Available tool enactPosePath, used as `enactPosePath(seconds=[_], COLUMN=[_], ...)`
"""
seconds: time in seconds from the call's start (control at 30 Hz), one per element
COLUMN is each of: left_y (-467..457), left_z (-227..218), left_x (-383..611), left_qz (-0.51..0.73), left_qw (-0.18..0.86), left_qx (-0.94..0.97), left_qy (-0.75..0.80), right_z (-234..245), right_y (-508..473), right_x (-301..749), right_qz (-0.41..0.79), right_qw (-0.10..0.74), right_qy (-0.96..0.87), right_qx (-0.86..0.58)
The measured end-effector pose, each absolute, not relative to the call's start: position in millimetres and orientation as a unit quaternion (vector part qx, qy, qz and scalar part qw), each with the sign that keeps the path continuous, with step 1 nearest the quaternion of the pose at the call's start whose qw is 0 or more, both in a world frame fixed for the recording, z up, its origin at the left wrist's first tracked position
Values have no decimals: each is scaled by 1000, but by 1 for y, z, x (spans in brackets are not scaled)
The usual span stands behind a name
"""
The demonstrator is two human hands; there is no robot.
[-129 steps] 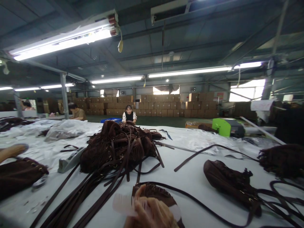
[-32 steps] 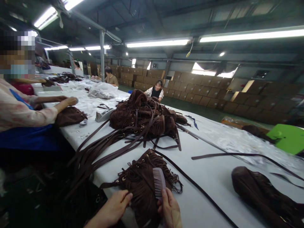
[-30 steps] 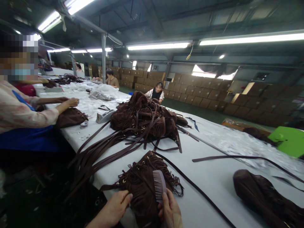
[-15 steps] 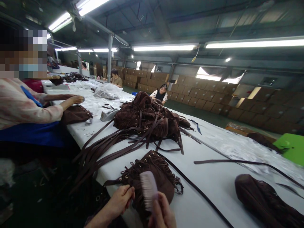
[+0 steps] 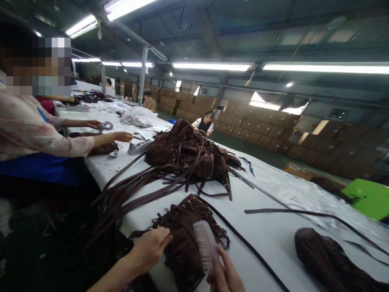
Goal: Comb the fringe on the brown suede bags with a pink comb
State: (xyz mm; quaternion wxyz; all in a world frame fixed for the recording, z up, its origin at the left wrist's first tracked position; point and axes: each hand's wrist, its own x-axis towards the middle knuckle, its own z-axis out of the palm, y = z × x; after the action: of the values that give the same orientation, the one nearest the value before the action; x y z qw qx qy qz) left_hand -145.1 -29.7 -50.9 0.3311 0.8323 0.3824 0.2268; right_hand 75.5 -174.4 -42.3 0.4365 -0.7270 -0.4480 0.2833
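A pale, translucent purple comb (image 5: 204,245) is gripped by its handle in my right hand (image 5: 226,271), its teeth turned towards the left over a dark brown fringed bag (image 5: 184,251). The bag lies at the near table edge, with metal eyelets along its top and strands hanging at the side. My left hand (image 5: 152,249) is closed at the bag's left edge, fingertips pinched together on it. Exactly which part the pinch holds is hidden. A long dark strap (image 5: 243,243) runs from the bag across the table to the right.
A heap of brown fringed bags (image 5: 188,154) with trailing straps sits beyond. Another brown bag (image 5: 328,259) lies at right, near clear plastic sheets (image 5: 306,194) and a green object (image 5: 367,198). At left, a co-worker (image 5: 45,125) reaches over the table (image 5: 133,219) beside a tape dispenser (image 5: 138,147).
My right hand has moved the comb rightwards across the bag, and the fringe lies spread more to the front. My left hand shifted slightly left. The co-worker's hands have moved apart, one reaching rightwards.
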Motion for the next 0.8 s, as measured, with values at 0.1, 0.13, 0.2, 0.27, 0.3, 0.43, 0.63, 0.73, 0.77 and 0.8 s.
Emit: enactPosePath(seconds=[0.1, 0.13, 0.2, 0.27, 0.3, 0.43, 0.63, 0.73, 0.77, 0.8], left_y=[-11, -5, 5, 13, 17, 29, 17, -2, -8, -13], left_z=[-18, -6, 12, 22, 24, 17, -17, -35, -40, -44], left_x=[-133, -128, -115, -103, -99, -96, -115, -112, -108, -104], left_qz=[212, 207, 196, 187, 187, 227, 390, 276, 248, 233], left_qw=[269, 248, 218, 205, 209, 263, 595, 715, 718, 701], left_qx=[875, 889, 911, 924, 924, 891, 594, 589, 616, 650], left_qy=[344, 325, 289, 263, 259, 293, 376, 256, 210, 180], right_z=[-20, -15, -12, -20, -27, -50, -47, -41, -39, -38], right_y=[-126, -111, -85, -71, -68, -79, -101, -99, -98, -97], right_x=[73, 67, 51, 33, 26, 15, 29, 34, 35, 37], right_qz=[217, 216, 261, 326, 358, 453, 595, 635, 636, 632], right_qw=[443, 443, 459, 477, 479, 463, 534, 545, 551, 558], right_qy=[-460, -467, -486, -493, -492, -463, -291, -246, -240, -238], right_qx=[-738, -734, -697, -651, -632, -605, -525, -490, -485, -483])
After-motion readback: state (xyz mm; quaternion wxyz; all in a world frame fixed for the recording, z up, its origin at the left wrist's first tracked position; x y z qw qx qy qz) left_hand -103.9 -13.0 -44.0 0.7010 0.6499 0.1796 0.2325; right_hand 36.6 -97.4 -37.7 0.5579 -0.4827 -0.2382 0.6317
